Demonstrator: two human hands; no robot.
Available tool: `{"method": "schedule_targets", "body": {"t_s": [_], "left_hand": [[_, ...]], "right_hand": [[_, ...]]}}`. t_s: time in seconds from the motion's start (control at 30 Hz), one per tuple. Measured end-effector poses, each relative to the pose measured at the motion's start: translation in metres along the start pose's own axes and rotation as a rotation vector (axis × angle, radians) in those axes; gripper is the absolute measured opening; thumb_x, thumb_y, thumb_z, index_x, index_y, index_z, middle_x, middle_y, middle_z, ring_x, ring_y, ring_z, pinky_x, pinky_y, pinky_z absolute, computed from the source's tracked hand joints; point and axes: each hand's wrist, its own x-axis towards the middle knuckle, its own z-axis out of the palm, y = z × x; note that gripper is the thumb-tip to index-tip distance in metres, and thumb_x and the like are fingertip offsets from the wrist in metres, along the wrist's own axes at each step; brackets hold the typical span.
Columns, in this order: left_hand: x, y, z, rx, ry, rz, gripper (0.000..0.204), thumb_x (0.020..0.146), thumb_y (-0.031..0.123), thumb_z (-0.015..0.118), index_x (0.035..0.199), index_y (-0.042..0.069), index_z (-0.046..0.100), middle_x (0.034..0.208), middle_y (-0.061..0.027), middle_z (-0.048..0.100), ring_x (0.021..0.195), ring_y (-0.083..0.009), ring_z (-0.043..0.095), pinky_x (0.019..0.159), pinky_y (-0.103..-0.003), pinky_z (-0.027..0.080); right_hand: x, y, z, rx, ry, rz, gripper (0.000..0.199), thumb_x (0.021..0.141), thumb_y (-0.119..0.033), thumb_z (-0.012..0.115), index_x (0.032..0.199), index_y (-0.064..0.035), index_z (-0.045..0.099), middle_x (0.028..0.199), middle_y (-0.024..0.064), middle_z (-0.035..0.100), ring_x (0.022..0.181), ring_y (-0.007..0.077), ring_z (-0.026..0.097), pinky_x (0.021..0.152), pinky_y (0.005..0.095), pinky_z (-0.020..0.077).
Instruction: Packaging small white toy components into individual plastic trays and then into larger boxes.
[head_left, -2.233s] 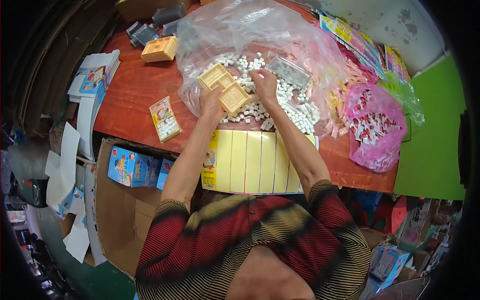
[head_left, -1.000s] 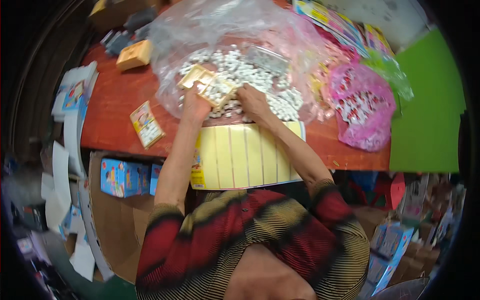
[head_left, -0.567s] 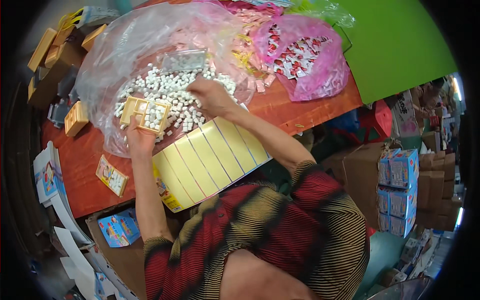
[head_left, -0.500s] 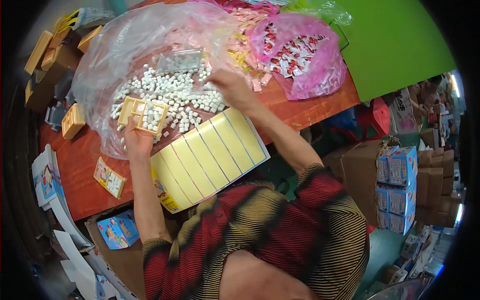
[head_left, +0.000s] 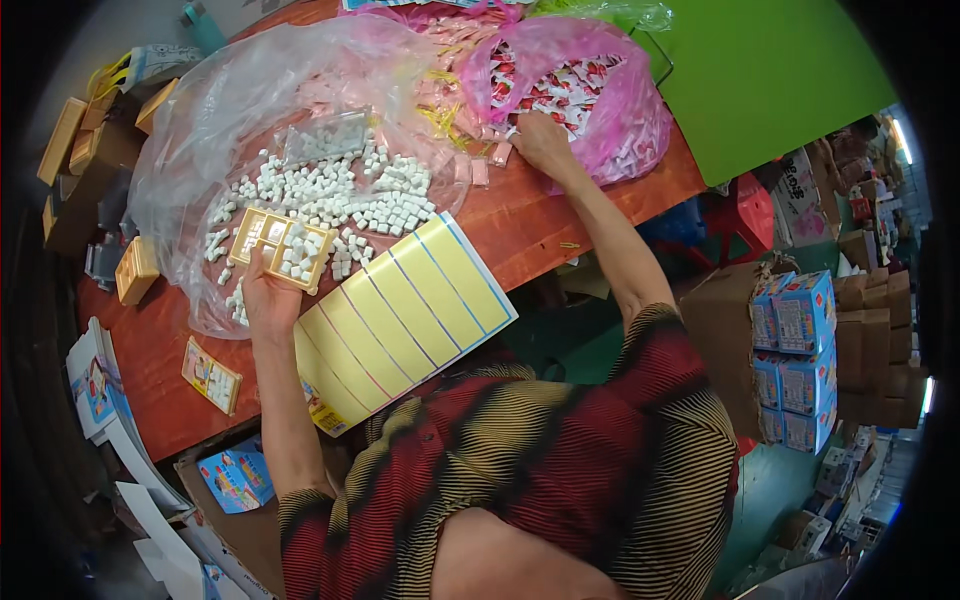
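Note:
My left hand (head_left: 268, 302) grips a tan plastic tray (head_left: 328, 254) with compartments, tilted above the table. Small white cubes fill its larger section, and a few pale pieces sit in the smaller ones. Beneath and behind it lies a loose pile of white cubes (head_left: 390, 206) on clear plastic sheeting. My right hand (head_left: 545, 147) is at the near edge of a pink plastic bag (head_left: 640, 110), beside its red-and-white packets (head_left: 560, 105). Its fingertips are hidden from sight. Small pink packets (head_left: 479, 172) lie just left of that hand.
A yellow striped sheet (head_left: 405, 315) overhangs the table's front edge. A clear plastic box (head_left: 327, 138) rests on the cubes. At left are a filled tray (head_left: 211, 377) and an upright tan tray (head_left: 137, 270). Blue printed boxes (head_left: 805, 360) are stacked at right, near a red stool (head_left: 750, 225).
My right hand has moved from above the white cubes rightward to the pink bag's edge. My left hand still holds the tan tray, and the view has shifted slightly.

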Motion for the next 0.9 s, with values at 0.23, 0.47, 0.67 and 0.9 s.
{"method": "schedule_targets", "body": {"t_s": [0.23,0.47,0.67,0.9], "left_hand": [[-0.002,-0.001,-0.005,0.007,0.006,-0.018,0.037,0.089,0.024,0.028,0.119,0.003,0.032,0.119,-0.0158,0.039,0.110,-0.0289,0.039,0.092,-0.049,0.030],[-0.001,0.000,-0.004,0.011,0.002,-0.011,0.036,0.089,0.024,0.030,0.119,0.004,0.032,0.119,-0.0159,0.040,0.110,-0.0294,0.039,0.092,-0.048,0.031],[0.000,-0.001,-0.008,0.006,-0.029,-0.049,0.037,0.089,0.024,0.030,0.119,0.003,0.032,0.118,-0.0161,0.040,0.109,-0.0290,0.040,0.092,-0.048,0.031],[0.002,-0.001,-0.016,-0.033,-0.067,-0.134,0.035,0.087,0.019,0.035,0.118,0.003,0.033,0.117,-0.0157,0.041,0.108,-0.0285,0.041,0.091,-0.048,0.033]], "right_hand": [[0.000,0.001,-0.019,-0.071,-0.002,-0.174,0.011,0.064,-0.009,0.049,0.068,0.0009,0.050,0.069,0.0194,0.052,0.068,0.0351,0.052,0.058,0.0418,0.0408],[-0.008,-0.008,-0.003,0.124,-0.142,-0.483,0.012,0.066,-0.002,0.042,0.073,-0.0023,0.052,0.064,0.0168,0.051,0.064,0.0336,0.050,0.058,0.0399,0.0387],[-0.004,-0.013,-0.010,-0.094,-0.327,-0.507,0.013,0.067,-0.003,0.043,0.076,-0.0029,0.052,0.068,0.0166,0.050,0.070,0.0316,0.051,0.058,0.0396,0.0389],[-0.008,-0.023,-0.008,0.095,-0.276,-0.333,0.013,0.070,-0.005,0.043,0.081,-0.0028,0.049,0.068,0.0165,0.049,0.071,0.0321,0.049,0.060,0.0390,0.0381]]}}
